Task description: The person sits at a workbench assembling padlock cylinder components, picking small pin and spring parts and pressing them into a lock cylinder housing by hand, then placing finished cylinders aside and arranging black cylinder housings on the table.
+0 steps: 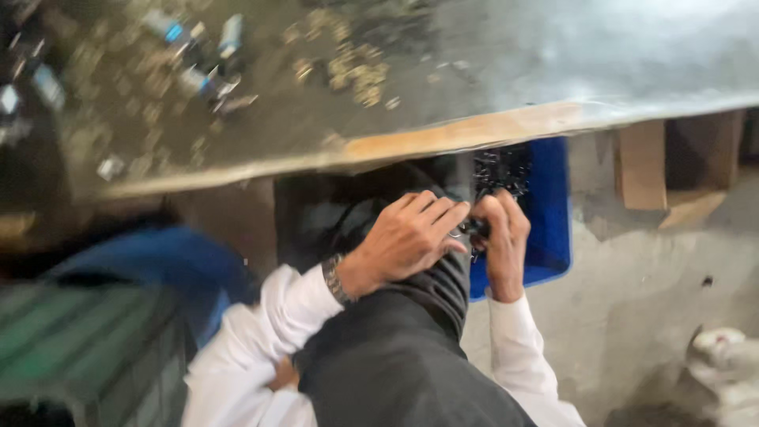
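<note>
A worker's two hands meet just below the wooden front edge of a grey workbench [474, 130], seen from above in a blurred frame. Far left of that edge, a green slatted crate [87, 348] sits low in the picture, with a rounded blue container [166, 261] beside it — both well under the bench line. On the benchtop itself, up and to the left, lie scattered small metal parts [348, 63] and a few blue-and-silver pieces [198, 55], too smeared to identify. Beneath the edge, the left hand [407, 237], a metal watch band [336, 278] at the wrist and a white sleeve [269, 332] behind it, curls its fingers around a small dark metal piece [472, 228]. The right hand [502, 237] pinches the same piece from the other side — the two hands touching. Directly behind them, under the bench edge, stands a blue tray [553, 213] holding a heap of small black parts [500, 170]. A dark-trousered knee [403, 348] fills the foreground.
</note>
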A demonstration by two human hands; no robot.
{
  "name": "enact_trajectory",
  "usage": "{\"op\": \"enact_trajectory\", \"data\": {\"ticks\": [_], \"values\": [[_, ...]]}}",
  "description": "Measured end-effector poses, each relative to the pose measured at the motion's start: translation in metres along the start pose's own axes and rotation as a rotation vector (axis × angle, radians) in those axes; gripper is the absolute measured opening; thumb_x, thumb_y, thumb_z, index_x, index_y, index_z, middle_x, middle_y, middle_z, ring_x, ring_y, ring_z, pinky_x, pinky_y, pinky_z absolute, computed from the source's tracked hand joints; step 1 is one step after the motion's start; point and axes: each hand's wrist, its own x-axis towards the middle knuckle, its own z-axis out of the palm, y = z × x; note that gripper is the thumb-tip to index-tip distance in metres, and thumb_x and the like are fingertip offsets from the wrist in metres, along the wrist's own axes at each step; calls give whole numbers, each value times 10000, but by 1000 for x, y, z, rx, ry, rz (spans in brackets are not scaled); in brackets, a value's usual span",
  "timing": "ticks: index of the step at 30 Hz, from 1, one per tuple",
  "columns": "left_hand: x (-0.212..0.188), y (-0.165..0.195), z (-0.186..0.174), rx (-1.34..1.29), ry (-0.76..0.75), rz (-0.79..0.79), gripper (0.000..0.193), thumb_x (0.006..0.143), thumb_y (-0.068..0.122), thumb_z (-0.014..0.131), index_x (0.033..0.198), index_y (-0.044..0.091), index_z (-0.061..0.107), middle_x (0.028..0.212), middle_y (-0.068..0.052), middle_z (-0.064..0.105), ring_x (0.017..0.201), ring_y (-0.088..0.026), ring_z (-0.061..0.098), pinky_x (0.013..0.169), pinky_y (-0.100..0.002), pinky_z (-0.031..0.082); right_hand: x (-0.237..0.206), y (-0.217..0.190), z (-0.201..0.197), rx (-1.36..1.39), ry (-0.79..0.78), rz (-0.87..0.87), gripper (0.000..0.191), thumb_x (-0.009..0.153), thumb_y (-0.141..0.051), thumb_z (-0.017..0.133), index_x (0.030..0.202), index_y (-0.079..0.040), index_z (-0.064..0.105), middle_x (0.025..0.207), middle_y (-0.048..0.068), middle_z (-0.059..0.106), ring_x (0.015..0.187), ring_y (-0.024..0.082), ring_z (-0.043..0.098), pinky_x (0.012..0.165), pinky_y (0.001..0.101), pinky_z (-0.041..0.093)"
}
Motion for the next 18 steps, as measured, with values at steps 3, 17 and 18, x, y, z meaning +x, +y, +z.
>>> {"op": "enact_trajectory", "data": {"ticks": [3,17,18], "values": [[21,10,6,-104,20,-31,512,900,369,715,1258,14,624,1141,-104,663,1053,-297,618,955,-404,483,7,28,-40,-164,128,-196,249,1109,-199,510,975,-21,623,938,52,635,837,127,539,751,262,438],[178,-4,-32,-489,-377,32,336,934,152,742,1239,28,677,1222,-119,725,1133,-257,691,977,-349,541,123,46,-240,-162,696,-620,448,1113,-451,444,1271,-64,605,1298,82,591,1259,231,570,1147,398,459],[204,-16,-22,-553,-399,-28,324,967,108,697,1272,5,660,1254,-125,713,1151,-233,682,992,-343,533,144,39,-261,-147,711,-715,466,1145,-472,465,1298,-52,596,1319,90,568,1301,252,554,1163,393,433]]}}
